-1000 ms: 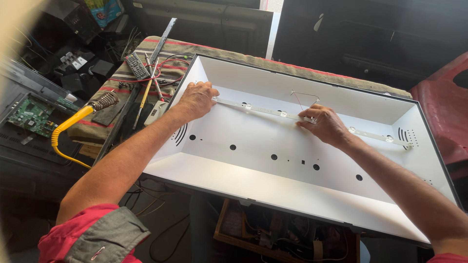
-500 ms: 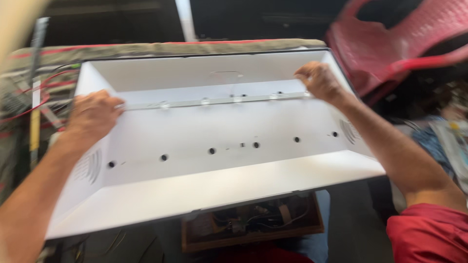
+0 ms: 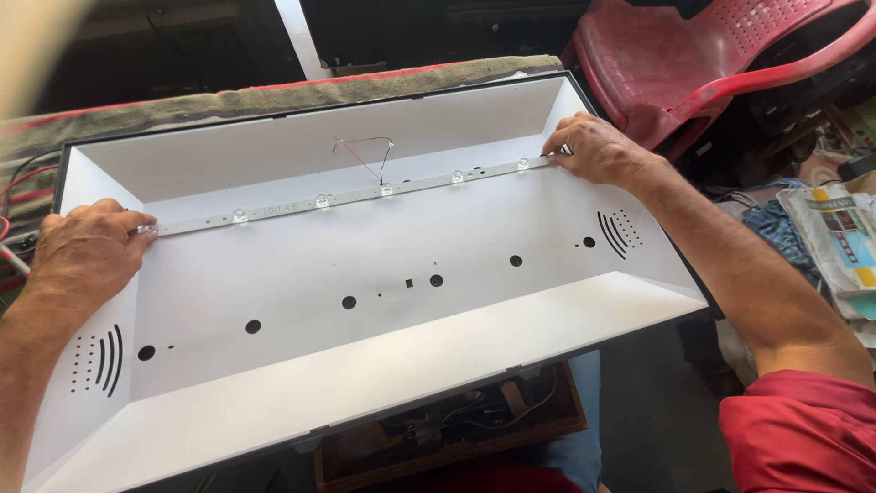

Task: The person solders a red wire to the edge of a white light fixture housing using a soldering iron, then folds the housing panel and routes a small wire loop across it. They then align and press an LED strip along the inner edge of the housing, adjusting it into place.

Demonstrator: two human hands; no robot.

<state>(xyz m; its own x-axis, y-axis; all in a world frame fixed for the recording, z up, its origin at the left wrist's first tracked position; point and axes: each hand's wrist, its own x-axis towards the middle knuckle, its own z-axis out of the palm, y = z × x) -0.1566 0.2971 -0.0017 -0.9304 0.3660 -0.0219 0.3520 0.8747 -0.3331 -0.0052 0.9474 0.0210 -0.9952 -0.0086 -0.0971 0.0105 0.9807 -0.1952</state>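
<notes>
A wide white tray-shaped back panel point(image 3: 383, 365) lies across a cloth-covered bench, with round holes and slotted grilles near both ends. A thin white light strip point(image 3: 356, 196) with several clear lens domes runs along the panel's floor. My left hand point(image 3: 87, 251) pinches the strip's left end. My right hand point(image 3: 593, 146) pinches its right end near the panel's far right corner. A red and a black wire point(image 3: 370, 160) loop from the strip's middle up the back wall.
A red plastic chair point(image 3: 721, 64) stands at the upper right. Papers and cloth point(image 3: 830, 228) lie on the floor to the right. Red wires point(image 3: 14, 196) trail off the bench at left. A wooden box with circuitry point(image 3: 456, 424) sits under the panel's front edge.
My head has turned right, so the panel now fills the view. My hands have slid apart from nearer the strip's middle to its two ends.
</notes>
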